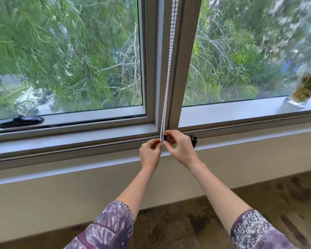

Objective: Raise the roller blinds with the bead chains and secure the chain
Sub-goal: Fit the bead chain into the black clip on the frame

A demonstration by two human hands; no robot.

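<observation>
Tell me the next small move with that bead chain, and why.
Probably seat the bead chain loop into the small dark holder at the frame's base: both hands pinch there, the chain hangs taut, and no blind covers the glass.

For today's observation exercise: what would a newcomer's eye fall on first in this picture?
First, the white bead chain running down the central window post, with the left hand and right hand pinching its lower end at a small dark fitting by the sill. Next, green trees fill both panes, and a glass vase stands far right.
</observation>
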